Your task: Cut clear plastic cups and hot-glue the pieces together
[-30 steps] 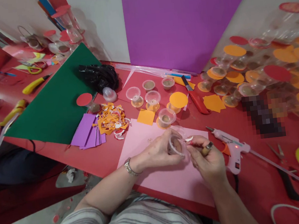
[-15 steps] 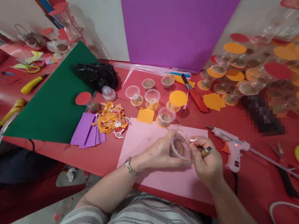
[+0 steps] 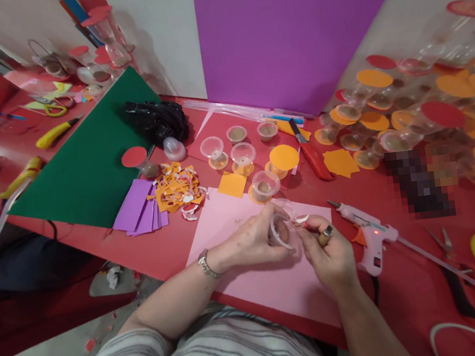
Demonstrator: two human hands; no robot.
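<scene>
Left hand (image 3: 255, 239) curls round a small clear plastic cup (image 3: 281, 233), thumb below and fingers above, nearly closed on its wall; the cup is tilted over above the pale pink rectangular sheet (image 3: 273, 305) along the surface's near edge. Facing it, the right hand (image 3: 329, 253) is closed — thumb and fingers pinched together — round a short brownish stick-like tool (image 3: 325, 235), and a thin curl of white-and-red material (image 3: 301, 220) shows at its fingertips, just beside the cup. Whether the tool's tip touches the cup, I cannot tell. Just beyond the sheet's far edge, on the red surface (image 3: 162, 254), stands a clear cup on an orange disc (image 3: 265, 185), with a flat orange square (image 3: 232, 185) to its left. Off the sheet's far left corner lies a tangled heap of orange and white paper scraps (image 3: 179, 191), next to overlapping purple rectangular cards (image 3: 136, 209). Right of the sheet's right edge rests a pale pink glue gun (image 3: 374, 242) with an orange trigger and a lit red light — its nozzle points toward the sheet's far right corner.
</scene>
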